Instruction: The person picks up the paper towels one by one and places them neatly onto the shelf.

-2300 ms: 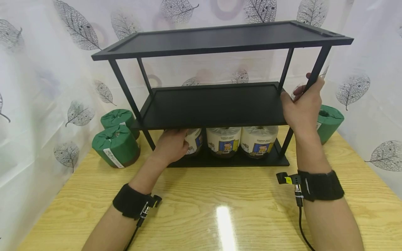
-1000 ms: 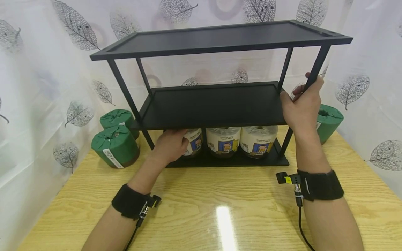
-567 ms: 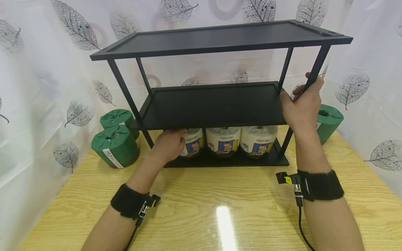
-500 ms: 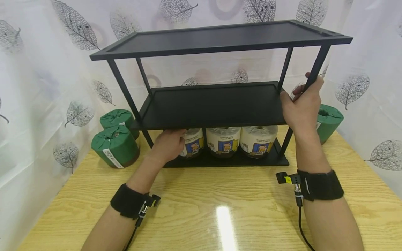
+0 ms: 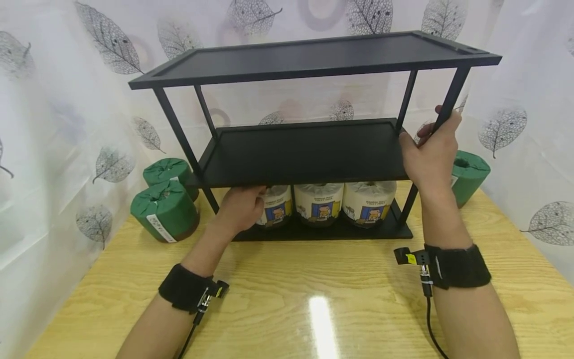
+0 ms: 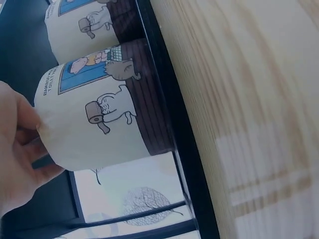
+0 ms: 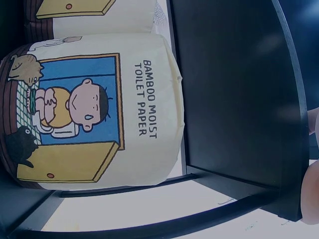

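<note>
On the bottom tier of a black three-tier rack [image 5: 309, 152] stand a left toilet paper roll [image 5: 276, 205], a middle toilet paper roll [image 5: 319, 205] and a right toilet paper roll [image 5: 369, 203], all cream with a cartoon print. Under the middle shelf my left hand [image 5: 239, 208] holds the left roll by its upper end. The left wrist view shows my fingers [image 6: 50, 172] curled at its top edge, the roll upright on the bottom board. My right hand [image 5: 431, 149] grips the rack's front right post at the middle shelf's corner, thumb on the shelf.
Two green-wrapped rolls [image 5: 165, 210] stand left of the rack on the wooden table [image 5: 287, 289], and another green roll [image 5: 469, 174] stands at its right. A white leaf-print curtain [image 5: 67, 124] hangs behind and along the sides.
The left roll has turned so its printed picture faces forward, and more of it shows. My left hand has shifted slightly left. My right hand keeps its place on the post.
</note>
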Demonstrator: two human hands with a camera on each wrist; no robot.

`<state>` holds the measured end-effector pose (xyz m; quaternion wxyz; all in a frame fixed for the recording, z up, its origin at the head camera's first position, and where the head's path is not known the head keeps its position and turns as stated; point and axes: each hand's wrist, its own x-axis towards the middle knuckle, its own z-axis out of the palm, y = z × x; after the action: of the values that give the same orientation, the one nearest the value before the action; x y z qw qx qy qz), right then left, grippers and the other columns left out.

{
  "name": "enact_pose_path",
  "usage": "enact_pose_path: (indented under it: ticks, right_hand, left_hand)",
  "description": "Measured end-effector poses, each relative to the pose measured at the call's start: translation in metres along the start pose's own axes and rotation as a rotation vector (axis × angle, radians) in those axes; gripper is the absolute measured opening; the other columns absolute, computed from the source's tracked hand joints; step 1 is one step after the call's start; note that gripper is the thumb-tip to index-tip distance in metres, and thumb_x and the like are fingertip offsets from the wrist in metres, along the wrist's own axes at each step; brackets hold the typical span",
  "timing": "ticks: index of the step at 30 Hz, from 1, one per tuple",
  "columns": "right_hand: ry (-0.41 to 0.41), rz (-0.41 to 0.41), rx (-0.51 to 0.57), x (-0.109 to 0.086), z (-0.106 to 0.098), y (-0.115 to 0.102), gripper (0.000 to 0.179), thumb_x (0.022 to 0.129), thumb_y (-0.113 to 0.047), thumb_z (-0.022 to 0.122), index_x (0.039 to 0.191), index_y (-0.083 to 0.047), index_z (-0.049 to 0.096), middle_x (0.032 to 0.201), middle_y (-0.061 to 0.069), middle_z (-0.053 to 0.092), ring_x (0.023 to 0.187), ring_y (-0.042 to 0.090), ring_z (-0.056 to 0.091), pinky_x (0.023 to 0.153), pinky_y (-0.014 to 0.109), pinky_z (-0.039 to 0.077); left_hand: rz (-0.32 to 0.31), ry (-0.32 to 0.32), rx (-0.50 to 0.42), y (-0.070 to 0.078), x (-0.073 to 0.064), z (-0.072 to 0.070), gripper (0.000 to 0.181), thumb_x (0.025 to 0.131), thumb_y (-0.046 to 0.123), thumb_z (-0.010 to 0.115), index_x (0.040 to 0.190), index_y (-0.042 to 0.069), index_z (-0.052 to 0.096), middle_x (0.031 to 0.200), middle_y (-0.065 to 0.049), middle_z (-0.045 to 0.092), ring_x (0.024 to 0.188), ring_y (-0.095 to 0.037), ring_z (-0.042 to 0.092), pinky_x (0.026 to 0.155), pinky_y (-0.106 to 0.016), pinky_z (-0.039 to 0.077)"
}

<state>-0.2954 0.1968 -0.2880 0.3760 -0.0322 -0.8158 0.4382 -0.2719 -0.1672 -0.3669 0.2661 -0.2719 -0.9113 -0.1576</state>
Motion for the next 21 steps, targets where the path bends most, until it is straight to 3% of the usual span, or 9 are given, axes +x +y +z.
enact_pose_path:
  ticks: [2, 4, 5, 7, 10, 12, 15, 21]
  right_hand:
    - [0.002, -0.001, -0.001, 0.0, 0.0, 0.001, 0.061, 0.092, -0.024, 0.06, 0.146, -0.014, 0.033, 0.086, -0.012, 0.041, 0.07, 0.006, 0.039, 0.069, 0.026, 0.029]
    - [0.005, -0.004, 0.001, 0.0, 0.001, 0.002, 0.061, 0.092, -0.024, 0.06, 0.146, -0.014, 0.033, 0.086, -0.012, 0.041, 0.069, 0.006, 0.039, 0.069, 0.026, 0.029]
    - [0.007, -0.006, 0.003, 0.0, 0.001, 0.002, 0.061, 0.092, -0.024, 0.06, 0.146, -0.014, 0.034, 0.086, -0.012, 0.041, 0.069, 0.006, 0.039, 0.069, 0.026, 0.029]
    - [0.007, -0.006, 0.002, 0.001, 0.001, 0.001, 0.061, 0.092, -0.024, 0.06, 0.145, -0.014, 0.034, 0.085, -0.012, 0.041, 0.069, 0.006, 0.039, 0.069, 0.025, 0.029]
    - [-0.002, -0.001, 0.003, 0.001, 0.002, -0.001, 0.061, 0.092, -0.025, 0.06, 0.146, -0.015, 0.033, 0.086, -0.012, 0.04, 0.07, 0.006, 0.039, 0.069, 0.026, 0.029]
    - [-0.008, 0.005, 0.002, 0.001, 0.002, -0.002, 0.061, 0.092, -0.025, 0.06, 0.146, -0.015, 0.033, 0.086, -0.012, 0.04, 0.07, 0.006, 0.039, 0.07, 0.026, 0.029]
    - [-0.013, 0.02, -0.005, 0.001, 0.002, -0.002, 0.062, 0.092, -0.027, 0.059, 0.146, -0.016, 0.032, 0.087, -0.013, 0.04, 0.071, 0.006, 0.039, 0.07, 0.026, 0.029]
    - [-0.016, 0.032, -0.016, -0.001, 0.0, -0.002, 0.062, 0.093, -0.027, 0.059, 0.147, -0.016, 0.031, 0.087, -0.013, 0.039, 0.071, 0.007, 0.039, 0.07, 0.026, 0.029]
  left_hand:
    - [0.02, 0.066, -0.045, 0.002, 0.001, 0.002, 0.014, 0.092, 0.003, 0.049, 0.083, 0.005, 0.06, 0.08, -0.012, 0.055, 0.062, -0.019, 0.037, 0.061, -0.037, 0.033]
    - [0.009, 0.097, -0.072, 0.005, 0.002, 0.004, 0.018, 0.094, 0.009, 0.052, 0.103, 0.003, 0.066, 0.095, -0.015, 0.061, 0.071, -0.025, 0.049, 0.069, -0.042, 0.043]
    - [0.001, 0.078, -0.065, 0.008, 0.002, 0.005, 0.023, 0.096, 0.013, 0.053, 0.111, 0.004, 0.068, 0.102, -0.016, 0.062, 0.079, -0.028, 0.055, 0.076, -0.045, 0.047]
    - [-0.062, -0.051, -0.042, 0.012, 0.001, 0.007, 0.043, 0.1, 0.026, 0.054, 0.136, 0.001, 0.056, 0.129, -0.02, 0.057, 0.111, -0.035, 0.057, 0.1, -0.05, 0.045]
    - [-0.116, -0.259, 0.089, 0.017, -0.003, 0.01, 0.07, 0.1, 0.04, 0.056, 0.152, -0.002, 0.036, 0.155, -0.023, 0.038, 0.143, -0.04, 0.037, 0.117, -0.055, 0.03]
    - [-0.139, -0.368, 0.141, 0.018, -0.005, 0.01, 0.084, 0.099, 0.045, 0.057, 0.157, -0.002, 0.019, 0.163, -0.023, 0.02, 0.152, -0.041, 0.019, 0.121, -0.057, 0.018]
    - [-0.14, -0.408, 0.175, 0.019, -0.005, 0.009, 0.085, 0.099, 0.043, 0.057, 0.158, -0.002, 0.016, 0.164, -0.023, 0.018, 0.152, -0.04, 0.017, 0.122, -0.055, 0.017]
    - [-0.065, -0.367, 0.23, 0.018, -0.005, 0.006, 0.067, 0.103, 0.028, 0.054, 0.155, -0.004, 0.026, 0.16, -0.025, 0.029, 0.148, -0.04, 0.029, 0.119, -0.054, 0.027]
